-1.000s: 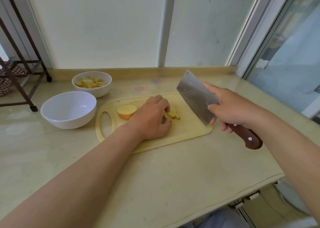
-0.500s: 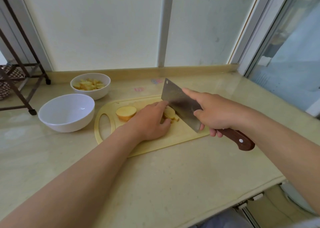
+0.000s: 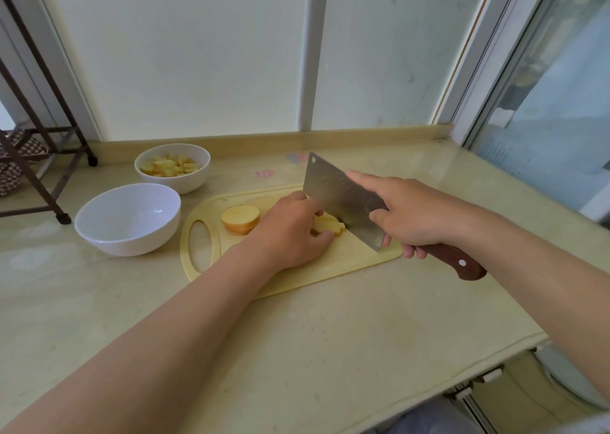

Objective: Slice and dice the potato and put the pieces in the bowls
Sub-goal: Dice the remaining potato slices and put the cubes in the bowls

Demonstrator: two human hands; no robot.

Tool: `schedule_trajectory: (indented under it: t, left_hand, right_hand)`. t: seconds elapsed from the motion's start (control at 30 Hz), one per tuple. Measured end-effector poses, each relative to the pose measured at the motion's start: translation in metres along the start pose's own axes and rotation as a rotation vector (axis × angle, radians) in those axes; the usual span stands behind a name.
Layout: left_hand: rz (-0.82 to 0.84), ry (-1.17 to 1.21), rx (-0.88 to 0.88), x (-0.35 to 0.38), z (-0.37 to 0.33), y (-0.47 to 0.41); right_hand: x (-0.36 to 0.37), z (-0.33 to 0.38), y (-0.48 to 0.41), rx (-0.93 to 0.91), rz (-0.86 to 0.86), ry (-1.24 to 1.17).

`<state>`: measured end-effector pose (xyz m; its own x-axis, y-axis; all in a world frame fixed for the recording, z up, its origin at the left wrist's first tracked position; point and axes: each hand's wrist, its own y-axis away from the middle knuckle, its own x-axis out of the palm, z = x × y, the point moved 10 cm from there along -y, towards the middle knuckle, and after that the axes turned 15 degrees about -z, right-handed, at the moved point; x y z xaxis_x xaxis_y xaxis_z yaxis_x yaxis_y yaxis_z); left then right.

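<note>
On the yellow cutting board [image 3: 330,268] my left hand [image 3: 287,232] curls over a stack of potato slices [image 3: 328,226] and holds it down. My right hand [image 3: 416,215] grips a cleaver [image 3: 343,202] by its brown handle, index finger stretched along the blade. The blade stands on the board against the right side of the held slices. A separate stack of round potato slices [image 3: 240,219] lies on the board to the left. The far white bowl [image 3: 173,166] holds diced potato; the near white bowl [image 3: 127,217] is empty.
A dark metal rack [image 3: 39,156] stands at the far left on the beige countertop [image 3: 297,351]. A wall and window frame run behind the counter; the counter's front edge is at the lower right.
The cleaver has come down and leftward from a raised position onto the potato slices under my left hand. My left hand has stayed on the slices.
</note>
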<state>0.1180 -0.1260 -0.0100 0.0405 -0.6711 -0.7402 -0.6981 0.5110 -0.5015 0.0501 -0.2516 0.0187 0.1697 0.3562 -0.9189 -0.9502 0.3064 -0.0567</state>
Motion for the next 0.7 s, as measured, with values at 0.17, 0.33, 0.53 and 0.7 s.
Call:
schedule_trajectory:
  t: [0.17, 0.33, 0.53, 0.7]
  left_hand:
    - [0.01, 0.007, -0.004, 0.0, 0.001, 0.001]
    - [0.042, -0.016, 0.05, 0.003, -0.003, 0.002]
    - [0.0, -0.033, 0.024, 0.004, -0.007, 0.001]
    - [-0.057, 0.059, -0.152, -0.005, 0.005, 0.002]
  right_hand:
    - [-0.001, -0.001, -0.002, -0.011, 0.009, -0.009]
    - [-0.001, -0.002, 0.0, 0.004, -0.003, -0.019]
    - [0.0, 0.001, 0.0, 0.002, -0.024, -0.022]
    - [-0.018, -0.002, -0.004, 0.02, -0.103, -0.178]
